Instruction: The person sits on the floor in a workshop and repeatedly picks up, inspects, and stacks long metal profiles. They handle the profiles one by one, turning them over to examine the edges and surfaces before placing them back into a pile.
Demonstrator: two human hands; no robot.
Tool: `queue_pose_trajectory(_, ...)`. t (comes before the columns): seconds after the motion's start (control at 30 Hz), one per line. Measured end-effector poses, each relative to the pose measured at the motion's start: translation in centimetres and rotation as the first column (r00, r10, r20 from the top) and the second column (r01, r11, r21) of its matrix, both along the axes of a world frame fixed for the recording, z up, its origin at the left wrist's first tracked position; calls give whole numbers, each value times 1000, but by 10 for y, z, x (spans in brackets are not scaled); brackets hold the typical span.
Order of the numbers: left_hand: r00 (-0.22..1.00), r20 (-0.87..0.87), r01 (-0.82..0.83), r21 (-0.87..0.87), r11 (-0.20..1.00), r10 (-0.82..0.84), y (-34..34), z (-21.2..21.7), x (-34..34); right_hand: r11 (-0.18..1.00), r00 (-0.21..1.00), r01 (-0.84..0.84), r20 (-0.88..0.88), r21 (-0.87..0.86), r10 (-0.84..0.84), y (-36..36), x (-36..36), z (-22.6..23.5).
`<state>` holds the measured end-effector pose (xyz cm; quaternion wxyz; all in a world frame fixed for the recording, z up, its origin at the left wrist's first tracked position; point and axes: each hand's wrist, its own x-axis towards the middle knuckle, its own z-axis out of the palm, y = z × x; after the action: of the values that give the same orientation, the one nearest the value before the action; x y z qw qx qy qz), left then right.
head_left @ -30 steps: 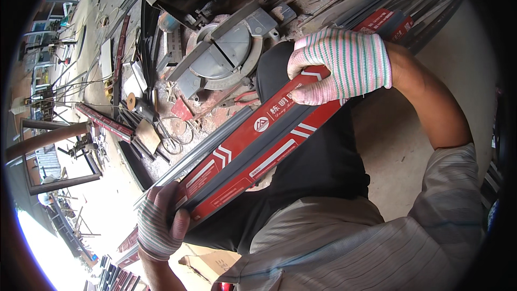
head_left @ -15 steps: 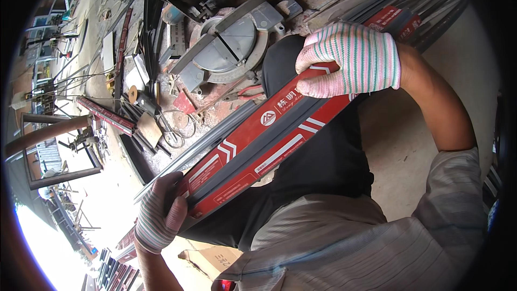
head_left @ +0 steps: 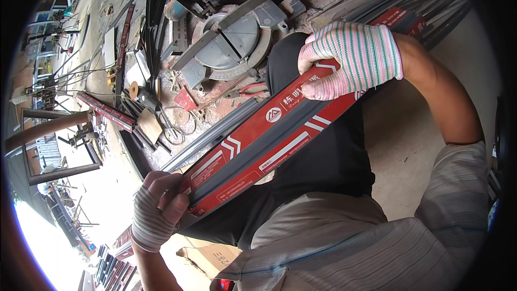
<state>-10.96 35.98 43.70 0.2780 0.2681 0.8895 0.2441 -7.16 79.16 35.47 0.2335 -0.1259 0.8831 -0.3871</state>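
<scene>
Head view: long red-wrapped aluminium profile [head_left: 269,140], held slantwise across lap, above black trousers. Right hand [head_left: 350,59], striped knit glove, fingers clamped over upper stretch. Left hand [head_left: 159,210], same glove, fingers wrapped round lower end. Judged stiff, light for its length, prone to whip and swing at far end; film wrap likely slick; two well-spread holds advisable. Beyond: mitre saw [head_left: 231,43], offcuts, cables on littered floor.
</scene>
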Motion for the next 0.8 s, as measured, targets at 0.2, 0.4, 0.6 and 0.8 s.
queue_pose_trajectory(0.2, 993, -108, 50, -65, 997, -57, -4, -1, 7, 1000, 1000, 6, -18, 13, -5, -1, -3, -4)
queue_pose_trajectory(0.4, 997, -78, 2, -51, 999, -6, -7, -4, 12, 997, 997, -64, -55, -40, 62, 0, -5, 1)
queue_pose_trajectory(0.6, 991, 0, -136, -56, 989, 136, -4, -5, 18, 994, 996, -86, 31, -64, 88, -1, -14, 1)
queue_pose_trajectory(0.8, 960, 151, -210, -161, 964, 234, 0, -3, 6, 990, 988, -132, -89, -47, 128, -1, -15, -2)
